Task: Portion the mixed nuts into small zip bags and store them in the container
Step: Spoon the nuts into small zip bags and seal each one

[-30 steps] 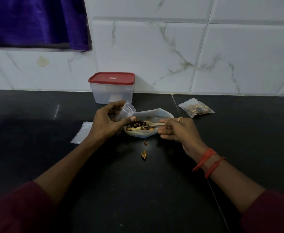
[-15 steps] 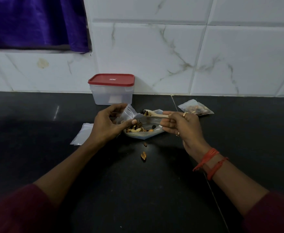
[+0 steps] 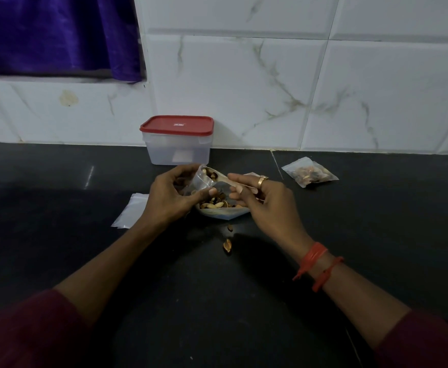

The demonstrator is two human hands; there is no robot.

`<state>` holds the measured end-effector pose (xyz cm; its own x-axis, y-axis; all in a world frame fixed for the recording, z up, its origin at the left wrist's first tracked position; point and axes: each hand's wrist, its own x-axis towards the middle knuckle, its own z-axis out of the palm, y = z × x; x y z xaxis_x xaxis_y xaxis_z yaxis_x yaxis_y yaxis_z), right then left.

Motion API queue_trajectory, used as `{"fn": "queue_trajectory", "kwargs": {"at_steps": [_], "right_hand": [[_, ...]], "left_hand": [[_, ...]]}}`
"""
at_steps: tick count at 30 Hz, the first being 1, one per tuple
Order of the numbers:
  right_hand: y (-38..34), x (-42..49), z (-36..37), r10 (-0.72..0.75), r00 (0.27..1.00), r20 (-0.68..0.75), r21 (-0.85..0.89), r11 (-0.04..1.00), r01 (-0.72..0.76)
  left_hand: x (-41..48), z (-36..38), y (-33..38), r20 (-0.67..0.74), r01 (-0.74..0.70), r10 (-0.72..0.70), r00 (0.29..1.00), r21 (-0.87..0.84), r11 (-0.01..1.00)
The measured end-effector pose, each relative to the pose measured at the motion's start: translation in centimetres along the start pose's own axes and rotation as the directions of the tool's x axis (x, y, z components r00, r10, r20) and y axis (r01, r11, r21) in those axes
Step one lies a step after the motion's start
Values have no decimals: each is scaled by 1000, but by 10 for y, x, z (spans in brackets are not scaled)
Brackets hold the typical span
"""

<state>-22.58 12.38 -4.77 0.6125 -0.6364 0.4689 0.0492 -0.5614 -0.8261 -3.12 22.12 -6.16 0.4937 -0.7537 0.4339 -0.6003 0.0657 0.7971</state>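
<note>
My left hand (image 3: 171,193) holds a small clear zip bag (image 3: 203,179) with its mouth pulled wide. My right hand (image 3: 264,201) grips a wooden spoon (image 3: 224,179) whose bowl, loaded with nuts, sits at the bag's mouth. Below both hands lies the large clear bag of mixed nuts (image 3: 221,207) on the black counter. A filled small zip bag (image 3: 310,173) lies to the right near the wall. The clear container with a red lid (image 3: 177,140) stands closed against the tiles behind my hands.
A stack of flat empty zip bags (image 3: 131,212) lies left of my left wrist. Two loose nuts (image 3: 227,245) rest on the black counter (image 3: 58,221) in front of the big bag. White marble tiles rise behind; a purple curtain (image 3: 58,33) hangs upper left.
My right hand lifted the spoon with nuts out of the large bag and carried it left to the mouth of the small bag in my left hand.
</note>
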Motion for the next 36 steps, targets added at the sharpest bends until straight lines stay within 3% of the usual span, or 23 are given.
{"fn": "queue_trajectory", "kwargs": {"at_steps": [3,9,13,25,31,36], "right_hand": [[5,-3,1,-167,986,-18,-173,971,162],[5,-5,5,-237,966,-104,-162,962,219],[9,-5,7,-299,948,-110,-303,918,255],[17,-1,7,-194,974,-117,-208,964,167],[11,-3,4,-282,948,-148,-240,940,242],[13,-4,11,-244,962,-126,-218,952,213]], "left_hand": [[0,-1,0,-4,5,-5,1000,-12,1000],[-1,-1,2,-15,1,-2,1000,-51,999],[0,-1,0,-24,4,-6,1000,-49,999],[0,-1,2,-17,-2,1,1000,-67,998],[-1,0,5,-75,-5,-5,997,-134,991],[-2,0,10,-72,-19,8,997,-159,987]]}}
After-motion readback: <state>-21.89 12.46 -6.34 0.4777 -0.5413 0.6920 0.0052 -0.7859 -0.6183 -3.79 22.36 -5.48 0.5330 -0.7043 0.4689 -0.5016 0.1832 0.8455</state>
